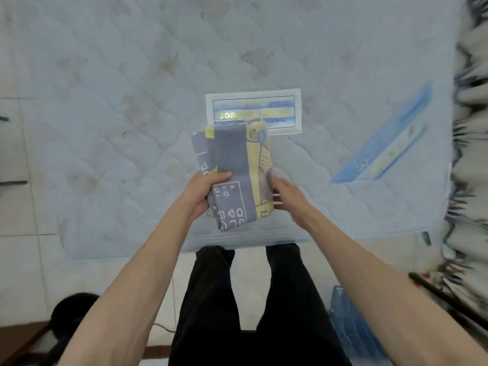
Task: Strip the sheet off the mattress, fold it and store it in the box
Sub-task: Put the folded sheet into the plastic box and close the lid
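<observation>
- The bare quilted mattress (132,101) fills the view, a label (280,101) sewn on it.
- The folded sheet (232,165) is held above the mattress's near edge.
- The left hand (203,194) grips the sheet's left side, thumb on top.
- The right hand (287,196) holds the sheet's right edge; its fingers are blurred.

A home bedroom: a bare quilted mattress (132,101) on a tiled floor (15,143).

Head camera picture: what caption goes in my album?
Both hands hold the folded sheet above the bare mattress.
</observation>
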A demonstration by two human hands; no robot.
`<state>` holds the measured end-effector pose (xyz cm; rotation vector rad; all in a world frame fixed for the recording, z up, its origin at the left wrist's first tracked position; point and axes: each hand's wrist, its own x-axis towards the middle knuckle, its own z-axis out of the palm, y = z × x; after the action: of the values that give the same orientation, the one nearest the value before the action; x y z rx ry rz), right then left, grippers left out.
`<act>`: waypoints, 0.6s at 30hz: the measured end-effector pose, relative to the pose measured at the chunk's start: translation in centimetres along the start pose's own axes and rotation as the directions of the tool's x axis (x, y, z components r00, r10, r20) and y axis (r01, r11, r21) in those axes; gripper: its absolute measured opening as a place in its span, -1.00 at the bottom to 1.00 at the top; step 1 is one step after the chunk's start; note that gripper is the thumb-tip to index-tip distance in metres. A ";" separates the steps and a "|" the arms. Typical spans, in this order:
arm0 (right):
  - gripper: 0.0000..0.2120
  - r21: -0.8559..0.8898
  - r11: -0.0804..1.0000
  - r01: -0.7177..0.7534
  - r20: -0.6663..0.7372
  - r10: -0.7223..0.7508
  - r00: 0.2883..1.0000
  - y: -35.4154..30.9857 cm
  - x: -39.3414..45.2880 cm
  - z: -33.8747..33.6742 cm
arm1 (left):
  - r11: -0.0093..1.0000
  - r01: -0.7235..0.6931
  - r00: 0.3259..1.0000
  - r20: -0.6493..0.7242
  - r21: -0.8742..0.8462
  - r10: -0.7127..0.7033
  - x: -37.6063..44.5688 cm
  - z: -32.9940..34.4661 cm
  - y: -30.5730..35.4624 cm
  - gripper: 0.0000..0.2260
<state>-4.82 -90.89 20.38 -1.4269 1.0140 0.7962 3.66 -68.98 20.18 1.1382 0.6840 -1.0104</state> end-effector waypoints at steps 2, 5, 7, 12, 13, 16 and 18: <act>-0.58 -0.022 0.999 -0.023 -0.076 0.021 0.997 3.3 -6.1 -3.4 | 1.000 -0.011 0.999 0.050 0.023 0.009 -3.9 2.9 0.1 -0.66; -0.70 0.025 0.995 -0.101 -0.285 0.104 0.953 9.7 -14.0 -8.4 | 0.995 0.001 0.993 0.121 0.095 -0.013 -7.2 6.9 0.2 -0.65; -0.74 0.207 0.963 -0.170 -0.418 0.244 0.875 15.3 -18.7 -10.6 | 0.983 0.043 0.979 0.186 0.178 -0.077 -8.6 9.8 -0.7 -0.62; -0.78 0.602 0.771 -0.210 -0.392 0.514 0.763 26.8 -26.6 -12.9 | 0.921 0.090 0.946 0.256 0.378 -0.197 -9.8 20.1 -3.8 -0.48; -0.81 0.615 0.753 -0.236 -0.364 0.535 0.762 28.3 -27.7 -13.7 | 0.910 0.082 0.938 0.276 0.406 -0.208 -9.7 23.1 -4.7 -0.48; -0.77 0.658 0.709 -0.253 -0.332 0.575 0.748 33.2 -28.9 -17.6 | 0.890 0.053 0.921 0.322 0.452 -0.219 -8.3 32.5 -8.2 -0.53; -0.76 0.643 0.714 -0.278 -0.318 0.578 0.751 36.6 -28.7 -21.0 | 0.891 0.045 0.902 0.364 0.453 -0.230 -7.3 38.3 -11.6 -0.53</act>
<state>-51.33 -106.72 34.10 -0.8677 1.8862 0.3800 -11.71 -104.24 33.45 1.2127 0.2005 -1.5288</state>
